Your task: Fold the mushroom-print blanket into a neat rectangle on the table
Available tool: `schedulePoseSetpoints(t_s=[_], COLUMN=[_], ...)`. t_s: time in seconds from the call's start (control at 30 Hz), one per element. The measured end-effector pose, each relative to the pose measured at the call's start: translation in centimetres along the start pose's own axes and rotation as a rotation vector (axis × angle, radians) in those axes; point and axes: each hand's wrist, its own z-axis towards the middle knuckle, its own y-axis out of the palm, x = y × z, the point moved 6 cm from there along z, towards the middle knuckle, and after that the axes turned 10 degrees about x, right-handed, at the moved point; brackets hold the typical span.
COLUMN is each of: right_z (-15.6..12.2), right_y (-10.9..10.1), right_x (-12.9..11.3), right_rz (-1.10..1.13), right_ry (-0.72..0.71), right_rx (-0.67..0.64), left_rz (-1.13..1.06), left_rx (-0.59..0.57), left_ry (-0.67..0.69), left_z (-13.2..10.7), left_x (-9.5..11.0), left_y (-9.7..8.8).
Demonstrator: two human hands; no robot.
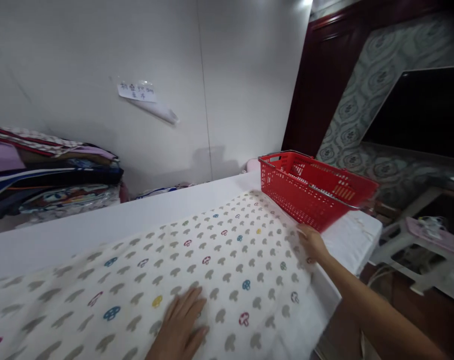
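A cream cloth printed with small mushrooms lies spread over a white table. My left hand rests flat on the cloth near its front edge, fingers stretched out. My right hand reaches to the cloth's far right edge, beside a red plastic basket. Its fingers curl down onto the fabric there; whether they pinch the cloth is hard to make out.
The red basket stands on the table's right end. A pile of folded fabrics sits at the left by a white wall with a paper note. White stools and a dark screen stand at the right.
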Motion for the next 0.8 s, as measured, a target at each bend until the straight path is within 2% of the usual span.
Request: schedulePoseSetpoints(t_s=[0.07, 0.13, 0.23, 0.33, 0.43, 0.6, 0.8], right_z=[-2.2, -4.1, -5.6, -5.7, -5.1, -4.0, -3.3], right_y=[-2.5, -4.0, -4.6, -4.4, -4.2, -4.1, -3.4], right_x=[3.8, 6.4, 7.2, 6.5, 6.0, 5.9, 4.3], right_rz=[-0.01, -0.013, 0.016, 0.026, 0.006, -0.041, -0.096], right_ry=[0.197, 0.369, 0.489, 0.511, 0.511, 0.494, 0.423], right_rx=[0.054, 0.061, 0.037, -0.012, -0.054, -0.088, -0.105], left_rz=[0.002, -0.017, -0.019, -0.012, -0.018, 0.032, 0.094], left_rx=[0.021, 0.014, 0.028, 0.087, 0.125, 0.137, 0.154], left_ry=[0.06, 0.118, 0.173, 0.199, 0.211, 0.234, 0.242], left_z=[-1.2, -2.0, -2.7, -3.2, -3.7, -3.8, -3.4], left_x=[1.6, 3.5, 6.3, 8.6, 10.0, 10.9, 11.2], left_y=[-0.9, -1.1, -0.9, -0.8, -0.8, -1.3, -1.4])
